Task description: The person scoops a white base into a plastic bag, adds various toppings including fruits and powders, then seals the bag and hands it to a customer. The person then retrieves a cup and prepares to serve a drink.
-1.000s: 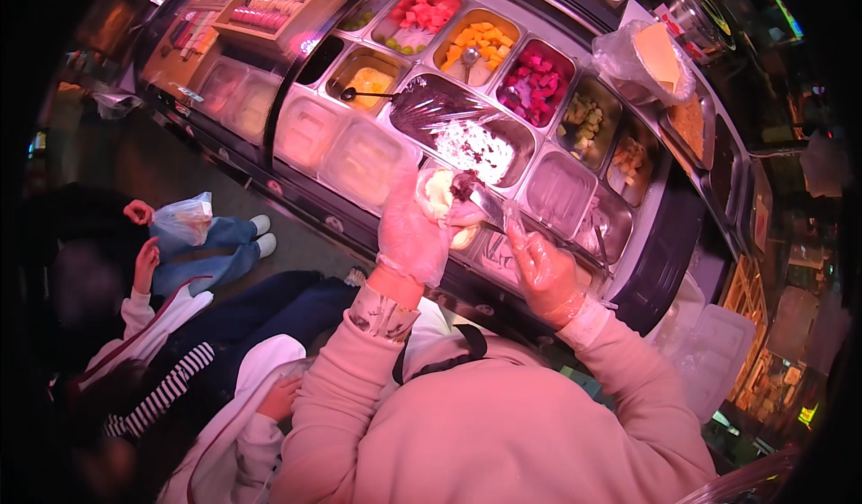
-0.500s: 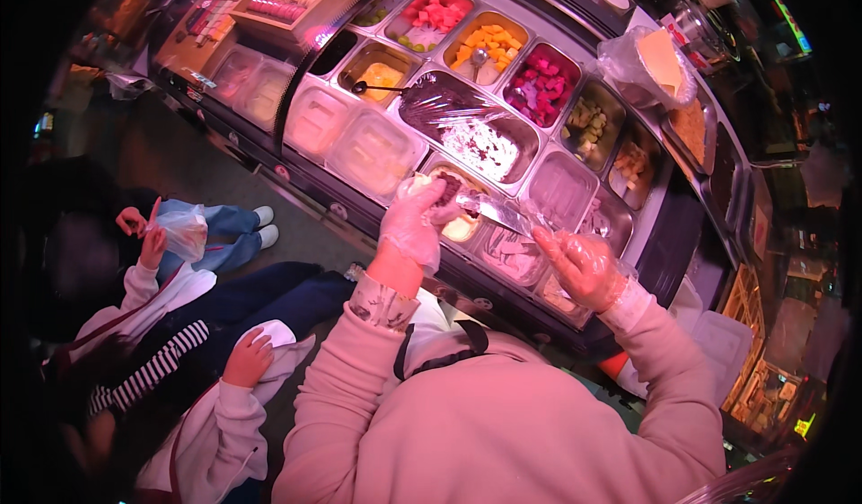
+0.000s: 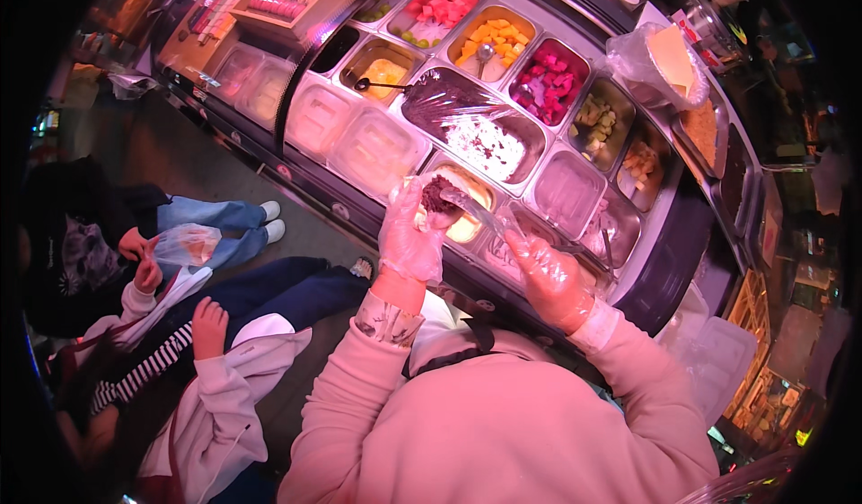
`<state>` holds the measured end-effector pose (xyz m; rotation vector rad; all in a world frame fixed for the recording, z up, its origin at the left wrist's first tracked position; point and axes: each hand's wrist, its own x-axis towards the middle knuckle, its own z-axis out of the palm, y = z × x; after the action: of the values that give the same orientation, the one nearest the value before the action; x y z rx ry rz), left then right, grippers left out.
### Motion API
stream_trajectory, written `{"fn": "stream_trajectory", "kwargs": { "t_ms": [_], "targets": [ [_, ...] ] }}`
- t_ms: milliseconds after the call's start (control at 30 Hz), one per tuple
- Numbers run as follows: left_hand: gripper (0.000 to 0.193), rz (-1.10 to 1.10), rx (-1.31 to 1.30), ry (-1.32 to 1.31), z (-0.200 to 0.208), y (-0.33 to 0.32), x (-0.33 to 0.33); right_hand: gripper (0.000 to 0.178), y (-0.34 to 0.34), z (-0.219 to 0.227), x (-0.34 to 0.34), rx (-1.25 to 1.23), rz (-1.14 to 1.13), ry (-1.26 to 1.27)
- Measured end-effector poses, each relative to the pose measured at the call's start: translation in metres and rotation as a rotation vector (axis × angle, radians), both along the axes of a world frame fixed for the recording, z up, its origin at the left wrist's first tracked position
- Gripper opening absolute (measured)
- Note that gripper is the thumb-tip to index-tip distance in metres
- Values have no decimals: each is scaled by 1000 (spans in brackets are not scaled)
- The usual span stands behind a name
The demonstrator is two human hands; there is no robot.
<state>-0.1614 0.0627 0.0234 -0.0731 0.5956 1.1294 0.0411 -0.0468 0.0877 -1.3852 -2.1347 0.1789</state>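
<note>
Two gloved hands work at the counter, left (image 3: 411,239) and right (image 3: 554,279). The back row shows four fruit tubs (red cubes (image 3: 435,7), orange (image 3: 492,37), magenta (image 3: 548,73), pale green (image 3: 599,113)). Two lidded tubs (image 3: 346,136) sit in front. One ladle (image 3: 382,84), one bagged wedge (image 3: 660,59). Two onlookers (image 3: 135,270) stand at left, with one plastic bag (image 3: 184,243).

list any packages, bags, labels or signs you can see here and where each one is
clear plastic bag: far right end of the counter, bulging, pale yellow block inside
clear plastic bag: left, held by a seated person, crumpled
cling film: over the middle tray, shiny, wrinkled
signs or screens: none readable
</note>
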Motion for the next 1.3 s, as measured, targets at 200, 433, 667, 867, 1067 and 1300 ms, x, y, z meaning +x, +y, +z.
{"fn": "stream_trajectory", "kwargs": {
  "t_ms": [200,433,667,867,1067,1300],
  "targets": [
    [32,-96,140,191,9,9,0,58,2,10,0,-78,20,-126],
    [5,-188,-142,88,-28,28,-13,56,9,-1,-1,98,46,-143],
    [17,-102,-266,65,-47,40,-21,55,16,-13,5,-3,139,-119],
    [26,-42,-1,215,-20,35,-25,39,64,-53,52,-129,-217,11],
    [39,-120,22,548,18,24,-8,29,174,-175,62,-462,-444,-90],
    [47,-219,4,196,-4,12,-29,39,205,-208,29,-665,-441,-61]
  ]
}}
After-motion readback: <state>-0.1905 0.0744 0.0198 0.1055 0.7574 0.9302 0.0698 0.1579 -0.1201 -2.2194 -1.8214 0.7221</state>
